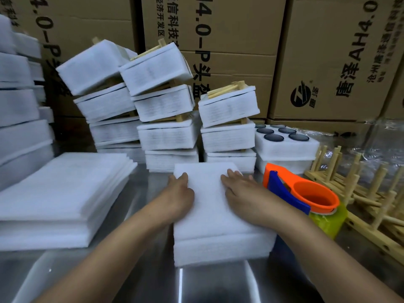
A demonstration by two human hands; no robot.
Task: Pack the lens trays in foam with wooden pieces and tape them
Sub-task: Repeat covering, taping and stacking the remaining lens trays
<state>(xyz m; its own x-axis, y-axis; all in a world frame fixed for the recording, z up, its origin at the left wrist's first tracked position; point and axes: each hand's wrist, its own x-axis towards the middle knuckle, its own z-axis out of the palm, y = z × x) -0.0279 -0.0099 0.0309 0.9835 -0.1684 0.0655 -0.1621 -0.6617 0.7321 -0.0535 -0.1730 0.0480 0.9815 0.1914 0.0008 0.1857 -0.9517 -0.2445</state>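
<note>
Evidently the covering step is in hand: the left hand [181, 191] and right hand [242, 191] press flat, fingers straight, on the thin white foam sheet [209, 206] capping the white foam lens-tray block [220, 250] mid-table. Next probably comes a pale wooden peg rack [360, 204], then tape. The orange-and-blue tape dispenser [299, 193] sits between block and racks, and leaning wrapped foam packs [170, 119] crowd behind.

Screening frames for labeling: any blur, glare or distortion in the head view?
Head view: wide-angle distortion tilts the cardboard boxes; far-left foam stack smeared; glare streaks on the steel table; left hand, right hand and foam block sharp, evenly lit.
</note>
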